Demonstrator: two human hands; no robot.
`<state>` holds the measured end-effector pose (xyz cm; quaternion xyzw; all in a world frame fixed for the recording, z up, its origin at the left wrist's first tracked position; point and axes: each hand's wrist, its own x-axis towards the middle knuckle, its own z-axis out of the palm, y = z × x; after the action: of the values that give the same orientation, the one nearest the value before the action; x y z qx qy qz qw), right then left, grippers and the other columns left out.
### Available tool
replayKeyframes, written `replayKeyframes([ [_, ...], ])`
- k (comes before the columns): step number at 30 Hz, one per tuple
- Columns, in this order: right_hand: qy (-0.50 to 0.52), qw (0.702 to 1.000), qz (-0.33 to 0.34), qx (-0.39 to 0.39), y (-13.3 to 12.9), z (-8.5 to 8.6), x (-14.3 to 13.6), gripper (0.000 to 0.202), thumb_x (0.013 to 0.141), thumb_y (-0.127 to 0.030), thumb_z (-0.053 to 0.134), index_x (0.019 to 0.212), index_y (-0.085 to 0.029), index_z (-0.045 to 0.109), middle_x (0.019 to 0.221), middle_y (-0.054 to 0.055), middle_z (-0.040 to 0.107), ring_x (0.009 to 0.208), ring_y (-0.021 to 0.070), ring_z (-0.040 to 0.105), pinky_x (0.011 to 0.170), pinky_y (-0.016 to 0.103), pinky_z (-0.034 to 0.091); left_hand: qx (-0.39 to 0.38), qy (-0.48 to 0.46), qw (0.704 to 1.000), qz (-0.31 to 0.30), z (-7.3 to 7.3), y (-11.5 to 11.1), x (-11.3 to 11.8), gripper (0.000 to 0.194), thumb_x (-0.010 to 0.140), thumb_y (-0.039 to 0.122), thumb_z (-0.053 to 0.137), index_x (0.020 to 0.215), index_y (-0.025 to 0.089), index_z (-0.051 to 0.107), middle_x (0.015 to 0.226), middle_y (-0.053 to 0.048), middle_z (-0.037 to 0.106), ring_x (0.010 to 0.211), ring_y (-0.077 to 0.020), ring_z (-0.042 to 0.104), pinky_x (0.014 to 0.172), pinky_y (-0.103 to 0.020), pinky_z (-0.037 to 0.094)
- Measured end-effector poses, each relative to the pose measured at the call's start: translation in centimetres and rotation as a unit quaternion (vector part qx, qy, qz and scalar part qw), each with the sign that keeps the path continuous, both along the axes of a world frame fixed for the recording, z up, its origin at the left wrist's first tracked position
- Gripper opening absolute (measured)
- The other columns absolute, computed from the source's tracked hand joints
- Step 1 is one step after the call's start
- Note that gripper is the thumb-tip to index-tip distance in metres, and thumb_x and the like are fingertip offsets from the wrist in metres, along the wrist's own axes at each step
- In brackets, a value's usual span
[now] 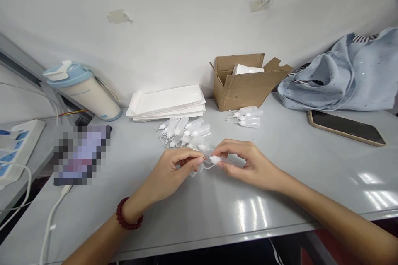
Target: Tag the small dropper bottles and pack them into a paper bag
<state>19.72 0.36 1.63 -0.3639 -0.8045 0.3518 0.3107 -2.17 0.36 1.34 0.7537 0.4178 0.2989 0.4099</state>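
My right hand (245, 161) is closed around a small clear squeeze bottle (228, 160), held nearly level with its white nozzle end (214, 160) pointing left. Fingertips of my left hand (182, 165) pinch together just off that nozzle, on what looks like the bottle's small cap, mostly hidden by the fingers. A thin dark needle tip shows between the two hands. From the nozzle a thin white strap (209, 167) loops toward my left fingers. Just behind my hands lies a pile of similar bottles (186, 129) with looped straps.
A smaller bottle group (248, 116) lies before an open cardboard box (242, 91). White envelopes (168, 101) are stacked by the wall. A tumbler (90, 93), a pixelated phone-like device (82, 155) and its cable are at left; a phone (346, 127) and blue bag (348, 74) at right.
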Motion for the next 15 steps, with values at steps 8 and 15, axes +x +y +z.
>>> replayKeyframes([
  [8, 0.000, 1.000, 0.003, -0.025, -0.03, 0.03, -0.01, 0.015, 0.083, -0.018, 0.055, 0.095, -0.018, 0.066, 0.086, 0.003, 0.065, 0.078, 0.0132, 0.058, 0.074, 0.028, 0.048, -0.017, 0.001, 1.000, -0.004, 0.17, -0.02, 0.09, 0.019, 0.089, 0.026, 0.053, 0.081, 0.020, 0.069, 0.066, 0.002, 0.061, 0.059, -0.0099, 0.052, 0.053, -0.021, 0.040],
  [15, -0.004, 0.999, 0.000, -0.033, 0.02, 0.06, -0.04, 0.015, 0.083, -0.018, 0.055, 0.094, -0.018, 0.066, 0.086, 0.003, 0.065, 0.077, 0.0134, 0.057, 0.073, 0.028, 0.048, -0.036, 0.004, 0.999, -0.006, 0.20, -0.15, 0.06, 0.020, 0.090, 0.027, 0.053, 0.081, 0.019, 0.069, 0.068, 0.002, 0.060, 0.060, -0.0090, 0.050, 0.056, -0.020, 0.039],
])
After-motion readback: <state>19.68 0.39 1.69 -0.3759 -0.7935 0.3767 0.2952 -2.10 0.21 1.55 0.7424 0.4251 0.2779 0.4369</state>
